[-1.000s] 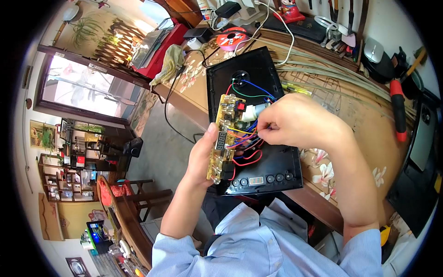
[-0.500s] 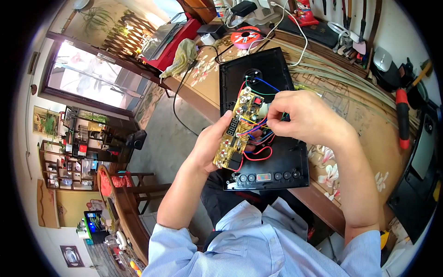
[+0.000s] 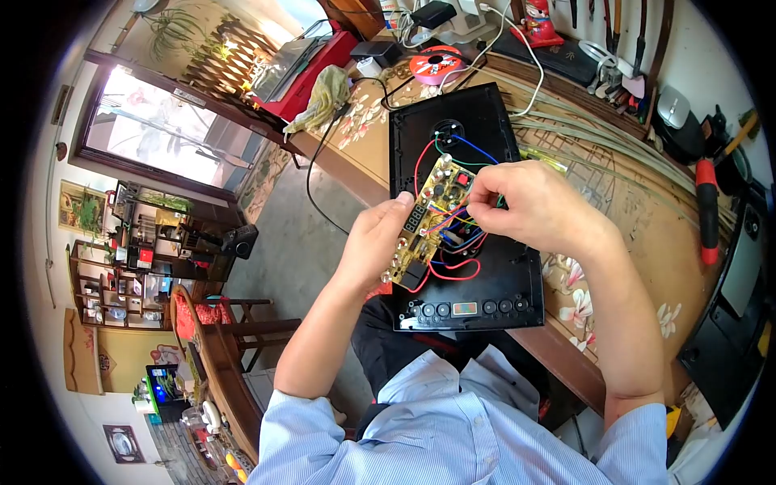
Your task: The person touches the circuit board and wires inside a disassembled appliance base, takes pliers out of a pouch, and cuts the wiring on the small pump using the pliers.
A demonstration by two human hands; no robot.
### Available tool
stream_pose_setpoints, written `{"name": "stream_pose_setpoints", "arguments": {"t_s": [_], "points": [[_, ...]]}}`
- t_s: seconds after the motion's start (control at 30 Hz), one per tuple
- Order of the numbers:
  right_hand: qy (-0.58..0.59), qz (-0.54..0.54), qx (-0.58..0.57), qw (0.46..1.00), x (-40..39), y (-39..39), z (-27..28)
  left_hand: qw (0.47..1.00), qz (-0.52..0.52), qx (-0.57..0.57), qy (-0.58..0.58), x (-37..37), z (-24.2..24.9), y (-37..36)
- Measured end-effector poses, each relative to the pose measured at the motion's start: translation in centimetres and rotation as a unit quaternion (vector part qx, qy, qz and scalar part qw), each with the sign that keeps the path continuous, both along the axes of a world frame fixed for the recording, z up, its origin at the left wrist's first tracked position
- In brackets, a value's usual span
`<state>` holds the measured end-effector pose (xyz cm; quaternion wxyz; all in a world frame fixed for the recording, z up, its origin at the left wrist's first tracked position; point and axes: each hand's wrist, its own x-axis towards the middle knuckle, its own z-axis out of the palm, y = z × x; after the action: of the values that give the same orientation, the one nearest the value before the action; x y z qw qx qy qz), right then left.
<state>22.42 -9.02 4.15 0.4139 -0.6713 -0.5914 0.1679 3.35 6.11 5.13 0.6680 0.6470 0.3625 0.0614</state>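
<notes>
My left hand (image 3: 376, 242) grips a yellowish circuit board (image 3: 426, 198) along its left edge, thumb on top. A small digit display (image 3: 415, 217) and several components sit on its face. Red, blue, green and yellow wires (image 3: 454, 265) loop from the board over a black plastic housing (image 3: 493, 283), which lies under it with a row of round buttons near its lower edge. My right hand (image 3: 525, 202) pinches at the wires on the board's right side; its fingertips are pressed together around thin wires, and their exact hold is partly hidden.
The housing overhangs the front edge of a flower-patterned table (image 3: 578, 299). Behind it lie a pink spool (image 3: 435, 65), white cables and a yellowish cloth (image 3: 325, 99). Long thin rods (image 3: 614, 139) cross the table at right, near a red-handled tool (image 3: 706, 210) and a dark flat panel (image 3: 731, 307).
The circuit board has shifted slightly right and tilted, its upper end nearer my right hand. My left hand has moved a little with it; my right hand stays about where it was.
</notes>
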Motion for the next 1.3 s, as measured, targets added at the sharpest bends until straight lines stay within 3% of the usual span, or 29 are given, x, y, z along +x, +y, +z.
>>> {"name": "stream_pose_setpoints", "arguments": {"t_s": [0.07, 0.17, 0.3, 0.4, 0.47, 0.63, 0.7, 0.8, 0.93, 1.03, 1.13, 1.23, 1.3], "points": [[-0.005, 0.0, -0.005, 1.0, 0.0, 0.0, 0.0, 0.994, 0.007, 0.114, 0.003, -0.3, -0.5, 0.1], [-0.002, -0.004, -0.002, 1.0, -0.1, 0.1, -0.1, 0.984, -0.006, 0.171, -0.052, -0.9, -0.6, 0.3], [-0.005, -0.003, -0.001, 1.0, -0.1, 0.1, -0.2, 0.977, -0.003, 0.192, -0.091, -1.6, -0.4, 0.2], [-0.001, -0.005, 0.004, 1.0, -0.1, 0.2, -0.1, 0.973, -0.06, 0.203, -0.095, -2.1, 0.2, 0.2], [0.005, -0.006, 0.004, 1.0, -0.2, 0.2, -0.1, 0.928, -0.167, 0.317, -0.105, -2.2, 0.4, 0.7], [-0.006, -0.007, 0.004, 1.0, -0.1, 0.2, -0.1, 0.912, -0.177, 0.363, -0.068, -1.6, 1.3, 0.0], [-0.009, 0.002, 0.01, 1.0, 0.0, 0.1, 0.0, 0.873, -0.189, 0.445, -0.056, -1.3, 1.6, -0.4], [-0.011, 0.027, 0.022, 0.999, 0.3, 0.1, -0.2, 0.883, -0.169, 0.438, -0.005, -1.1, 1.5, -0.7], [0.006, 0.069, 0.004, 0.998, 1.1, -0.5, -0.1, 0.874, -0.17, 0.454, -0.027, -0.9, 1.2, -0.5], [0.069, 0.031, -0.051, 0.996, 2.7, -1.5, 0.5, 0.889, -0.142, 0.432, -0.043, -1.1, 1.0, -0.4], [0.153, -0.019, -0.03, 0.988, 4.3, -2.5, 0.9, 0.906, -0.137, 0.4, -0.029, -1.0, 1.1, -0.3], [0.13, -0.073, -0.08, 0.986, 4.8, -3.5, 2.3, 0.902, -0.138, 0.408, -0.031, -1.1, 0.9, -0.1], [0.12, -0.048, -0.093, 0.987, 5.3, -3.5, 1.9, 0.899, -0.138, 0.414, -0.028, -1.2, 1.0, -0.1]]}}
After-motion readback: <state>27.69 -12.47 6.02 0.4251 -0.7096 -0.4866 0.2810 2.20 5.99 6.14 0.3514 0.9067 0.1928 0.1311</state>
